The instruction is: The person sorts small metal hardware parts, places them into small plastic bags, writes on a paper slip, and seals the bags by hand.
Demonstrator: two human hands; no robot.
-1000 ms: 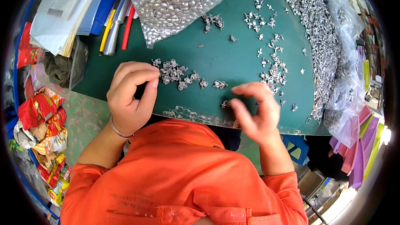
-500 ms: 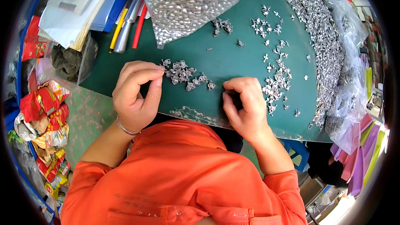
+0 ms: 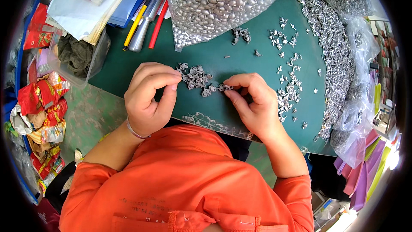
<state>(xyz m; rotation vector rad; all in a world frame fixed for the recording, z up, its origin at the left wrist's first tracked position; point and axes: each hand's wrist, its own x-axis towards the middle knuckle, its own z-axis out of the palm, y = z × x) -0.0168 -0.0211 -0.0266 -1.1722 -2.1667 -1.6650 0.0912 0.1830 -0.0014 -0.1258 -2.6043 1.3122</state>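
A heap of small grey metal castings (image 3: pixel 196 77), shaped like little bows or flowers, lies on the green table in front of me. My left hand (image 3: pixel 150 94) rests at the heap's left edge, its thumb and forefinger closed in a pinch; whatever is between the tips is hidden. At the heap's right end, my right hand (image 3: pixel 256 103) has thumb and forefinger pinched at a small metal casting (image 3: pixel 224 87). A metal bracelet (image 3: pixel 135 129) circles my left wrist.
A clear bag (image 3: pixel 223 6) of shiny metal pieces stands at the back. More castings (image 3: pixel 292 88) are scattered to the right, beside a long bank of silvery parts (image 3: pixel 332 68). Pens (image 3: pixel 148 21), papers (image 3: pixel 86 6) and a plastic box (image 3: pixel 92 62) lie left.
My right hand has moved left to the heap's right end, and its fingertips now meet a casting there. My left hand keeps its place beside the heap. The view has shifted slightly.
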